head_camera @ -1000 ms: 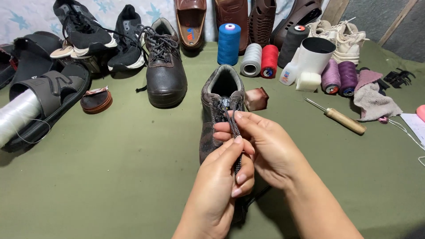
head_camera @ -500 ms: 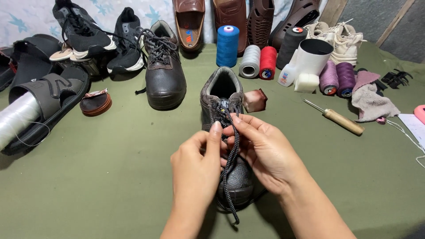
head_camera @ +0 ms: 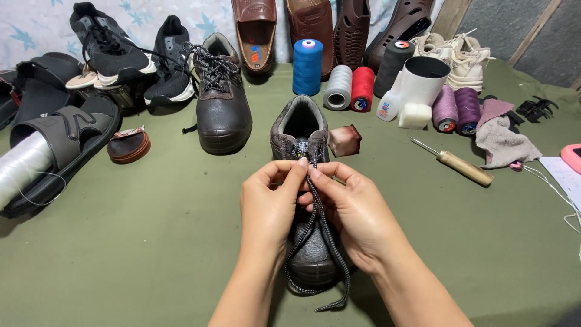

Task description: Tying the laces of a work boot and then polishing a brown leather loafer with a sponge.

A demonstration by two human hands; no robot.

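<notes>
A dark leather shoe [head_camera: 301, 127] lies on the green table, toe toward me. My left hand [head_camera: 270, 206] and my right hand [head_camera: 353, 209] meet over its eyelets, both pinching a black-and-white speckled shoelace [head_camera: 321, 242]. The lace hangs down in a loop over the toe, its free end resting on the cloth near the front. My hands hide the shoe's middle.
A matching laced shoe [head_camera: 221, 100] stands to the left. Sandals [head_camera: 57, 142], sneakers [head_camera: 115, 51] and other shoes line the back. Thread spools [head_camera: 307, 66] stand behind the shoe. An awl with a wooden handle [head_camera: 460, 165] and a cloth [head_camera: 502, 145] lie to the right.
My hands have moved up the shoe toward its opening, and more of the lace now hangs loose over the toe. The camera view has shifted slightly.
</notes>
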